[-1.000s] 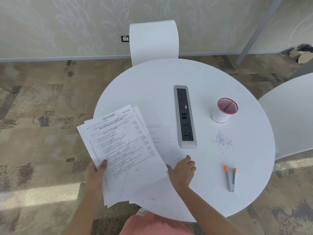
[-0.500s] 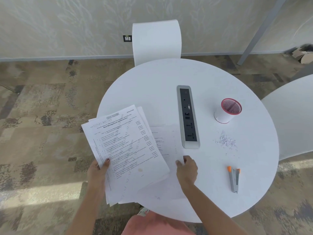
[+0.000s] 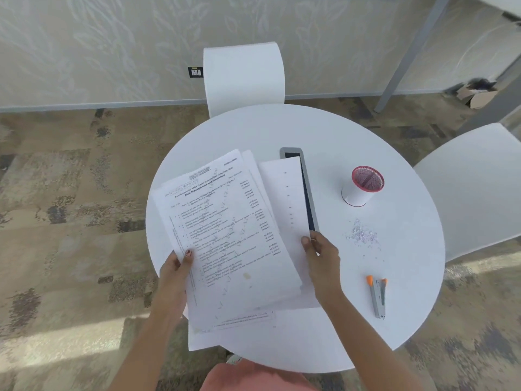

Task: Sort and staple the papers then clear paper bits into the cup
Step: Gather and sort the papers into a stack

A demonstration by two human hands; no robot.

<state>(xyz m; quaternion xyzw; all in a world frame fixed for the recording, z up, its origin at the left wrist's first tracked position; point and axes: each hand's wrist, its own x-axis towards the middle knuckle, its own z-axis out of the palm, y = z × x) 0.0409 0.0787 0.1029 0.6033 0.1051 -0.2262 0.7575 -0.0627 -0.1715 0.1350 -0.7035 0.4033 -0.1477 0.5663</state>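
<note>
Papers (image 3: 225,235), long axis away and slightly left, headings farthest

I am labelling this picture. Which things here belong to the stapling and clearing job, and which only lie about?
For the job: paper stack, loose sheet, stapler, paper bits, cup.
Just lying about: power strip, far chair, right-hand chair.

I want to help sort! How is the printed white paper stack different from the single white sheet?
The printed white paper stack has several sheets; the single white sheet is one. The stack shows dense black text; the sheet looks almost blank. The left hand grips the stack; the right hand pinches the sheet. Both are white paper.
</note>
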